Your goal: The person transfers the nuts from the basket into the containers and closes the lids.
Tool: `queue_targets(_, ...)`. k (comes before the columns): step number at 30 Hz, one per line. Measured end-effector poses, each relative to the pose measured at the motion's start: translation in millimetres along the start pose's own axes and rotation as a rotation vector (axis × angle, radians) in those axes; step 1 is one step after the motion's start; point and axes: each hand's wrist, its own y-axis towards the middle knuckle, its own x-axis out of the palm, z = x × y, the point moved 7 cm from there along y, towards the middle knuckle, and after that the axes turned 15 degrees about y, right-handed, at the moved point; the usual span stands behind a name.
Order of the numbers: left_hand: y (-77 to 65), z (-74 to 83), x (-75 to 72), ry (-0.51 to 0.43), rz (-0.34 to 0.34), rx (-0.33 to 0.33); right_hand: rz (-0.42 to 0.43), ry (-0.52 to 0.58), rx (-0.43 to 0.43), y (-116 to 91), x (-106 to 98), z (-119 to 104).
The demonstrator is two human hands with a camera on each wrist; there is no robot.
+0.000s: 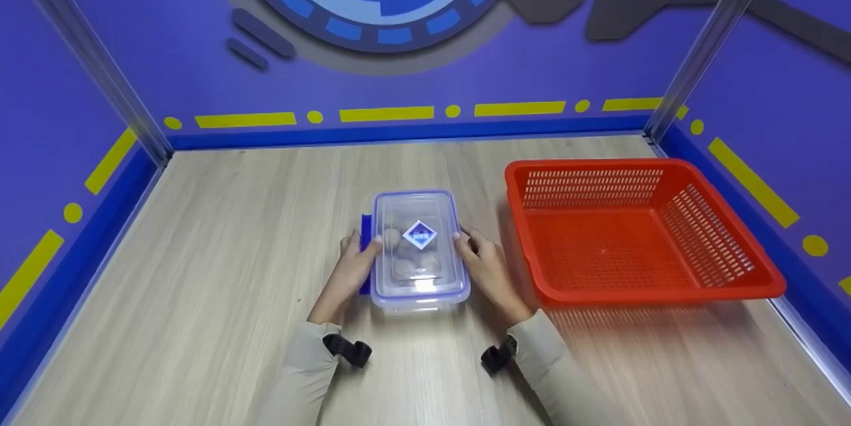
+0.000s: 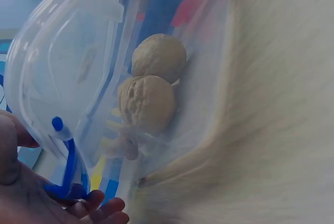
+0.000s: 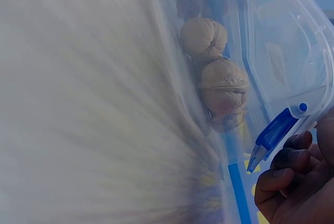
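Note:
A clear plastic food container [image 1: 415, 207] with a blue-rimmed lid stands near the table's middle, with several walnuts [image 2: 148, 104] inside it. On its left side, my left hand [image 1: 351, 272] holds the edge, thumb on the lid and fingers below a blue latch [image 2: 68, 169] that sticks outward. My right hand [image 1: 490, 272] grips the opposite side, thumb at the lid's edge and fingers curled by the other blue latch [image 3: 276, 131], which also angles away from the wall. A diamond-shaped label [image 1: 419, 235] covers part of the walnuts from above.
A red plastic basket [image 1: 598, 233] with slotted walls stands to the right of the container, close to my right forearm. Purple panels [image 1: 412, 90] with yellow marks enclose the wooden table [image 1: 233, 233] at the back and both sides.

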Motion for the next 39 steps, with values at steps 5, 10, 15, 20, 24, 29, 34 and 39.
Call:
queue_targets(5, -1.0, 2.5, -3.0, -0.002, 0.03, -0.019, 0.013, -0.001, -0.01, 0.0, -0.5, -0.7)
queue_targets(10, -1.4, 7.8, -3.1, -0.045, 0.058, 0.002, 0.034, 0.01, -0.056, 0.1, -1.1, -4.0)
queue_targets(15, -2.2, 10.1, -0.9, -0.072, 0.088, 0.019, 0.03, 0.027, -0.06, 0.3, 0.1, -3.2)
queue_targets(20, -1.3, 14.1, 0.9, -0.105, 0.116, 0.051, 0.023, 0.016, -0.044, -0.1, 1.2, -2.2)
queue_targets(24, -0.6, 18.2, 2.3, -0.138, 0.127, 0.092, 0.028, 0.0, -0.051, -0.2, 1.8, -3.5)
queue_targets(29, -1.1, 24.2, 3.1, -0.105, 0.14, 0.113, 0.04, 0.012, -0.076, 0.3, 0.9, -5.8)
queue_targets(34, -1.0, 28.7, 6.1, -0.062, 0.121, 0.118, 0.049, 0.036, -0.093, 0.7, -1.3, -7.4)
queue_targets(39, -3.0, 28.4, 4.5, -0.026, 0.149, 0.12, 0.033, 0.047, -0.067, 0.3, 1.6, -4.8)
